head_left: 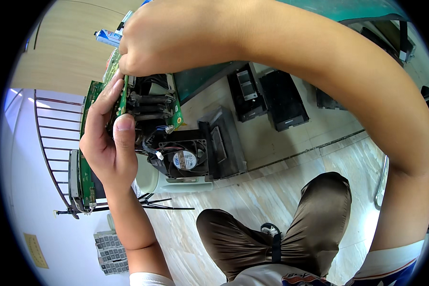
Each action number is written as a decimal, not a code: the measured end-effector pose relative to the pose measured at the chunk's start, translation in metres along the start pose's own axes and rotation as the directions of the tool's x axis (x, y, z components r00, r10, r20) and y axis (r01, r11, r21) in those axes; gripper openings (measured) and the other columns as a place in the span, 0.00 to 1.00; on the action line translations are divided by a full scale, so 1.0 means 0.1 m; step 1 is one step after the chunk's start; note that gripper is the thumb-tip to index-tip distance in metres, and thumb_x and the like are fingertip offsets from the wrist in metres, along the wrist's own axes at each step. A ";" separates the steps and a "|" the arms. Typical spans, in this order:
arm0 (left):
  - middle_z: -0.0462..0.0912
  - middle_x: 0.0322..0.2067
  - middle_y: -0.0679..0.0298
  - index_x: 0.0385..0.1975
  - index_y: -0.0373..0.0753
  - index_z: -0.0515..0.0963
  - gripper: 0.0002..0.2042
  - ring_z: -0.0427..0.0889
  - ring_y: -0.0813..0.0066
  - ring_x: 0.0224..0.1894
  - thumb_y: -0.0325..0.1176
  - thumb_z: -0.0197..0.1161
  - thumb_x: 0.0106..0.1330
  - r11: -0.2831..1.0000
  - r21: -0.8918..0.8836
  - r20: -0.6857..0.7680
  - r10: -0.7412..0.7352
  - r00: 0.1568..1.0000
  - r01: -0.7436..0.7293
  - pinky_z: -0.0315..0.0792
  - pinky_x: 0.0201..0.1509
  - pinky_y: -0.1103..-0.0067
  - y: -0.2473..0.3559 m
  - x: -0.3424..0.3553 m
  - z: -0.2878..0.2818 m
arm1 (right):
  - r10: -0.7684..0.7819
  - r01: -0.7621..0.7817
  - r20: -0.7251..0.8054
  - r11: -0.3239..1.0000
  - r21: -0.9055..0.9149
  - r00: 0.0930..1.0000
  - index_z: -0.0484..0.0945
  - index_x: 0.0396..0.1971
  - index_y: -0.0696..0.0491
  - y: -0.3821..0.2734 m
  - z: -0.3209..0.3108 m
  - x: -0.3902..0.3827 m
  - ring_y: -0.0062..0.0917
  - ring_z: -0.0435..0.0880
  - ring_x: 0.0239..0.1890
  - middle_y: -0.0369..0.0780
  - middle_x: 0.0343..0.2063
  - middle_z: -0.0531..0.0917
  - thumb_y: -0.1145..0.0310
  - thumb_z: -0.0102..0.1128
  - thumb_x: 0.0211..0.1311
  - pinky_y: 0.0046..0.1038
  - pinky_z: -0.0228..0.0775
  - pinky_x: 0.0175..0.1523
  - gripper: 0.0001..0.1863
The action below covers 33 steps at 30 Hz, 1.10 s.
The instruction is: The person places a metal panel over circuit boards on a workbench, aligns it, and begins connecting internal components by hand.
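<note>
My left hand (110, 138) grips the edge of an upright green circuit board (123, 97), with the thumb on the near side and the fingers along the other. Dark cables (150, 106) and a second green board piece (178, 112) sit just right of that thumb. Above it, my right hand (145, 43) is closed at the top of the board, its forearm arching across the view. Whatever its fingers hold is hidden behind the fist. A blue and white tube (108, 37) shows just left of the knuckles. Below the cables is a black cooling fan (195, 151) with a loose white connector (159, 155).
A dark grey housing (229, 143) stands right of the fan. Black cases (283, 102) lie on the floor farther right, beyond the green tabletop (202, 81). At left are another green board (86, 176) and a metal rack (57, 148). My knees (326, 200) are below.
</note>
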<state>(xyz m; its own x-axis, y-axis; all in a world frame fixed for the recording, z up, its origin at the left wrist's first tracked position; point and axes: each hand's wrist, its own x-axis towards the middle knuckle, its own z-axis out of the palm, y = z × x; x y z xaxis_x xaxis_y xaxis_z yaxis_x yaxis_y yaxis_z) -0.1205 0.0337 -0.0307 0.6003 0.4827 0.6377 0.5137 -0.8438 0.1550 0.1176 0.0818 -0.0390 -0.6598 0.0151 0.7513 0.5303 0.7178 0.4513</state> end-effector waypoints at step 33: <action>0.81 0.54 0.47 0.55 0.25 0.76 0.18 0.78 0.60 0.60 0.31 0.57 0.71 0.999 0.046 -0.010 -0.017 1.000 0.017 0.66 0.67 0.69 0.01 -0.01 -0.02 | -0.013 0.032 0.120 0.988 -0.153 0.993 0.85 0.27 0.50 -0.06 0.00 0.08 0.35 0.89 0.33 0.39 0.25 0.87 0.72 0.62 0.54 0.34 0.83 0.37 0.04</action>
<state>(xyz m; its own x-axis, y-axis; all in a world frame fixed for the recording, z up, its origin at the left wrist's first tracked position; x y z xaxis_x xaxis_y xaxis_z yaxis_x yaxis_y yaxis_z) -0.1218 0.0315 -0.0298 0.5856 0.4946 0.6422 0.5519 -0.8236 0.1310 0.1094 0.0783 -0.0361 -0.7259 0.0891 0.6820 0.5845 0.6025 0.5434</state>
